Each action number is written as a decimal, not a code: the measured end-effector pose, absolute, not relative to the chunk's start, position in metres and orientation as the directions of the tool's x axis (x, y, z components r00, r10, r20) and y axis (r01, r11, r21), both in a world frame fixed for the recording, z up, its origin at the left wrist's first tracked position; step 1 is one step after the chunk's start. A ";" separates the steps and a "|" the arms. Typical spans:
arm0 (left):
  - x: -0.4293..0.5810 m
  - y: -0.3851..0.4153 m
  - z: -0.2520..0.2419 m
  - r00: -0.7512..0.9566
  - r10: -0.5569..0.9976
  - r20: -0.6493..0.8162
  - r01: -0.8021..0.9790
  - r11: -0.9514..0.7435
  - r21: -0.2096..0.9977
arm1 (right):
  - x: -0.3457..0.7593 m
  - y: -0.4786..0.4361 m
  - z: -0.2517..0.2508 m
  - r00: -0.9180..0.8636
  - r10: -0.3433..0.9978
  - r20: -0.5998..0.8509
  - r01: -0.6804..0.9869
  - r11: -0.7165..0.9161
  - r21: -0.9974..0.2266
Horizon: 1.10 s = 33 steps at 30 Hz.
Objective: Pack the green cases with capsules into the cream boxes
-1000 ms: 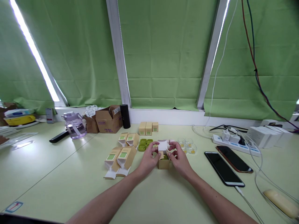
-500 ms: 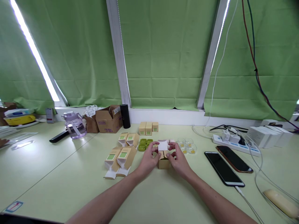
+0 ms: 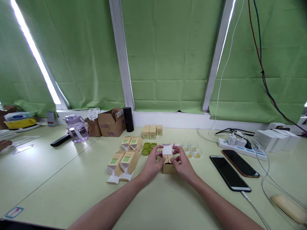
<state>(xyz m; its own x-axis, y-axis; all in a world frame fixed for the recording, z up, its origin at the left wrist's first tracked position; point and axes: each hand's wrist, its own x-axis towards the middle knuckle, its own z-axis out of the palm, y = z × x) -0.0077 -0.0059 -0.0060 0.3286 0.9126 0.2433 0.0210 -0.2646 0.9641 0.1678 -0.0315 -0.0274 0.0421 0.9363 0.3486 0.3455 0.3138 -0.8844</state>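
Observation:
A small tan cardboard box [image 3: 169,168] stands upright on the table in front of me, its white-lined lid flap raised at the back. My left hand [image 3: 153,162] grips its left side, fingers curled by the lid and thumb on a small top flap. From the right, my right hand [image 3: 184,162] holds it the same way. Behind my left hand sit small green square containers [image 3: 145,151]. Clear cups with yellow bits [image 3: 197,153] stand beyond my right hand. Open tan boxes with green labels [image 3: 129,160] lie to the left, white flaps out.
Closed tan boxes [image 3: 153,131] stand at the back. Farther left are a brown carton [image 3: 111,124], a black cylinder [image 3: 129,119] and a purple jug [image 3: 76,129]. Phones [image 3: 230,174], a power strip [image 3: 242,149] and cables lie right. Another person's hand [image 3: 4,144] shows far left.
The two small top flaps of the box have folded down flatter, narrowing the gap between them. My hands have barely moved. The other person's hand has come farther into view at the left.

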 end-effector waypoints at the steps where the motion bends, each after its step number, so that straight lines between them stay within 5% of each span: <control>1: -0.008 -0.006 -0.006 0.329 0.912 0.246 0.022 -0.267 0.963 | 0.168 -0.031 -0.027 0.044 0.936 0.350 0.343 0.315 -0.885; 33: -0.008 -0.003 -0.007 0.312 0.874 0.374 0.060 -0.411 0.910 | 0.169 -0.030 -0.030 0.047 0.926 0.376 0.359 0.335 -0.871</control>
